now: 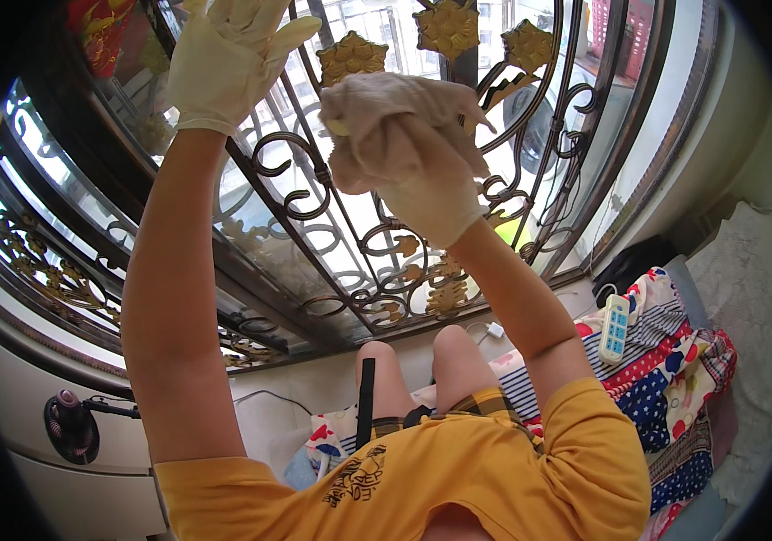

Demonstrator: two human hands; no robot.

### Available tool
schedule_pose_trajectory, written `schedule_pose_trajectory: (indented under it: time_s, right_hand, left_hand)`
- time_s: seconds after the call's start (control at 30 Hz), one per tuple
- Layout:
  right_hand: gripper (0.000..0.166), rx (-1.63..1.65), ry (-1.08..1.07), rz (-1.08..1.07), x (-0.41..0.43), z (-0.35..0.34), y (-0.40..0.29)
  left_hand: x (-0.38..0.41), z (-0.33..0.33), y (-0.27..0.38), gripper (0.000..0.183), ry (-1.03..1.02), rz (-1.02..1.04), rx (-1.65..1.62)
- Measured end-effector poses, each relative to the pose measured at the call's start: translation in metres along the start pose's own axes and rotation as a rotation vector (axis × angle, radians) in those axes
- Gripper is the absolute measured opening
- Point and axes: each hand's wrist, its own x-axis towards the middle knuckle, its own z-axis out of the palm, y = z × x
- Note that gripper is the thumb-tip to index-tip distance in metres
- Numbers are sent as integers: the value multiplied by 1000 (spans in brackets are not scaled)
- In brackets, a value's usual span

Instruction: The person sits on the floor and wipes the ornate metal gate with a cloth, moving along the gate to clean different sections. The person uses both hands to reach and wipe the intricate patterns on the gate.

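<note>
My right hand (430, 203), in a pale translucent glove, grips a crumpled beige cloth (399, 128) in front of an ornamental metal door grille (295, 233). The cloth covers most of my fingers and overlaps some dark bars. Gold flower ornaments, one of them a rosette (449, 28), sit just above it. My left hand (224, 67), gloved the same way, is raised at the upper left against the door frame. Its thumb points right and the fingertips run to the picture's top edge, so whether it grasps the frame cannot be seen.
A patchwork-print cloth (663, 379) lies right of my legs, with a power strip (613, 329) on it. A white plug adapter (495, 330) rests near the sill. At left, a small fan-like device (71, 426) stands out before a pale cabinet (54, 365). A washing machine (528, 125) shows behind the grille.
</note>
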Motion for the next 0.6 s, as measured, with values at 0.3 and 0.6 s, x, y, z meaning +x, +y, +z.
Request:
schedule_pose_trajectory:
  time_s: [0.3, 0.6]
  right_hand:
    - [6, 610, -252, 671, -68, 20, 20]
    - [11, -383, -129, 24, -9, -3, 5]
  left_hand:
    - [1, -6, 5, 72, -69, -15, 127]
    - [1, 4, 2, 65, 63, 19, 26]
